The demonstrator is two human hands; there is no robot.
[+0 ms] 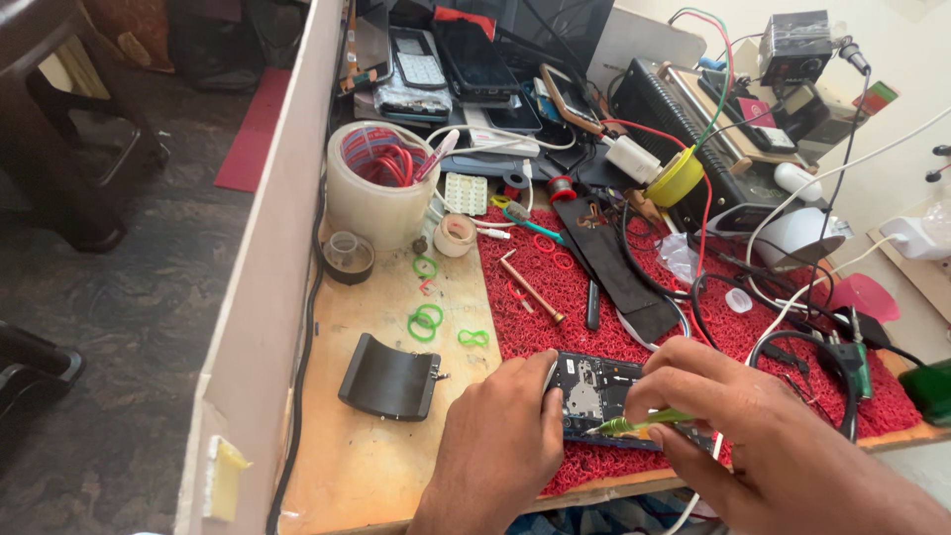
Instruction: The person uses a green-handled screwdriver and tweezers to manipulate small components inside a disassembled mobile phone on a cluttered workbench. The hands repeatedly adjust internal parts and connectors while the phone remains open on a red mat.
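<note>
At six o'clock on the red mat (693,327) lies the opened phone (594,391), its circuit board bare. The left hand (500,436) presses down on the phone's nine o'clock end, fingers curled over the edge. The right hand (733,416), at four o'clock, pinches green tweezers (639,424), tip touching the board. A curved black stand (389,377) sits at nine o'clock, green rubber bands (426,322) just beyond.

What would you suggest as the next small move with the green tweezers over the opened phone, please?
Probably lower the green tweezers tip onto the opened black phone's board: the right hand holds them just above it, while the left hand steadies the phone's end.
</note>
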